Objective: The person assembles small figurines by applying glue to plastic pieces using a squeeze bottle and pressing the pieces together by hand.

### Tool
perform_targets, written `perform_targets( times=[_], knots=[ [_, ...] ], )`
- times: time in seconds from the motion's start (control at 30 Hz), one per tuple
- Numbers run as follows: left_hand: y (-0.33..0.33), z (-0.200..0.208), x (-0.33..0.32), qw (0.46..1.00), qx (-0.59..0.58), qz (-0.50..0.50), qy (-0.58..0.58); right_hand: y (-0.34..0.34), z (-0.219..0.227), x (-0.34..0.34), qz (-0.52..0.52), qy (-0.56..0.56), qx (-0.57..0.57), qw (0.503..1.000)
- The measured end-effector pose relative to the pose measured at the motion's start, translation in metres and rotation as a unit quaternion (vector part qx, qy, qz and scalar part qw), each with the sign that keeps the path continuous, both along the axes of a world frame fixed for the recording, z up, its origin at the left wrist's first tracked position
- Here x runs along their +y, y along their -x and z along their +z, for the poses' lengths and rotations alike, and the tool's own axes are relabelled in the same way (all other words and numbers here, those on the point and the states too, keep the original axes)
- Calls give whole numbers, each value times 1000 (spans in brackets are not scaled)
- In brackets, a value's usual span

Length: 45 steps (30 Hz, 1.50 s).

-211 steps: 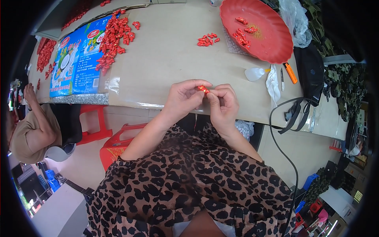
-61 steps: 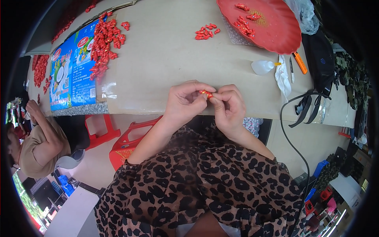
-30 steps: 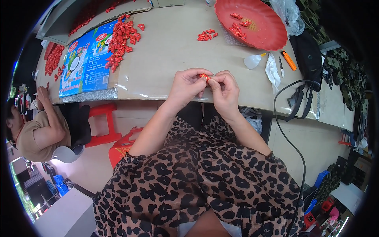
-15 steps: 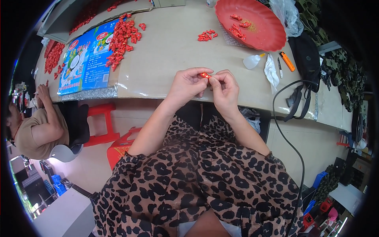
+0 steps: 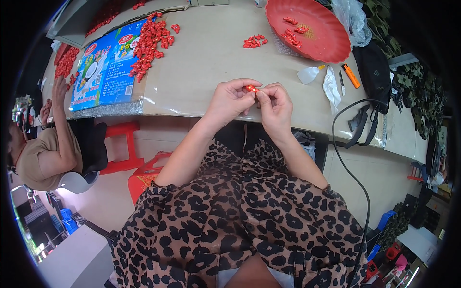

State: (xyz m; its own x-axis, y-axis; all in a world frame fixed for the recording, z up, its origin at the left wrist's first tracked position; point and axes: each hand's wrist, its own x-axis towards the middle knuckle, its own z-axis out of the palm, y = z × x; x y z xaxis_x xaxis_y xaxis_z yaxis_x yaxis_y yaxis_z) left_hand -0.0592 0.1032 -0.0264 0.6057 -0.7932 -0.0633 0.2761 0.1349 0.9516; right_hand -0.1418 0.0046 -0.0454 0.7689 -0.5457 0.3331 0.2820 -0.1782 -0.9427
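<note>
A small, shiny red piece with gold-coloured marks is pinched at the fingertips above the table's near edge. My left hand grips it between thumb and forefinger. From the other side my right hand has its thumb and forefinger closed on the piece's right end. Fingers cover part of it, so its full shape is hidden. Beyond my hands lies a small group of similar red pieces. A larger heap of them spreads over a blue printed cardboard sheet to the left.
At the far right sits a red scalloped tray with a few red pieces. Near it are a white squeeze bottle, a crumpled tissue, an orange cutter and a black bag. A co-worker sits at the left.
My hands stay nearly in place; the red piece has turned slightly between my fingers. At the left, the co-worker's arm has reached farther forward to the red pieces there.
</note>
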Motion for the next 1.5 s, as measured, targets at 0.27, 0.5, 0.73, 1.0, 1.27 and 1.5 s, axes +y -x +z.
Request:
perform_targets(
  times=[0.27, 0.5, 0.73, 1.0, 1.27, 1.5],
  knots=[
    [-10, 3, 1, 989, 132, -49, 42, 3, 3, -2, 38, -108, -30, 993],
    [-10, 7, -1, 986, 150, -68, 31, 4, 6, 0, 19, -121, -44, 991],
    [-10, 6, -1, 985, 146, -79, 48, 4, 5, 1, 22, -123, -63, 990],
    [-9, 5, 1, 985, 148, -75, 56, 6, 5, 2, 22, -112, -58, 992],
    [-9, 1, 1, 984, 138, -80, 85, 7, 2, 0, 21, -87, -57, 994],
    [-7, 0, 3, 984, 127, -55, 114, 7, 3, 0, 21, -56, -47, 997]
  ],
)
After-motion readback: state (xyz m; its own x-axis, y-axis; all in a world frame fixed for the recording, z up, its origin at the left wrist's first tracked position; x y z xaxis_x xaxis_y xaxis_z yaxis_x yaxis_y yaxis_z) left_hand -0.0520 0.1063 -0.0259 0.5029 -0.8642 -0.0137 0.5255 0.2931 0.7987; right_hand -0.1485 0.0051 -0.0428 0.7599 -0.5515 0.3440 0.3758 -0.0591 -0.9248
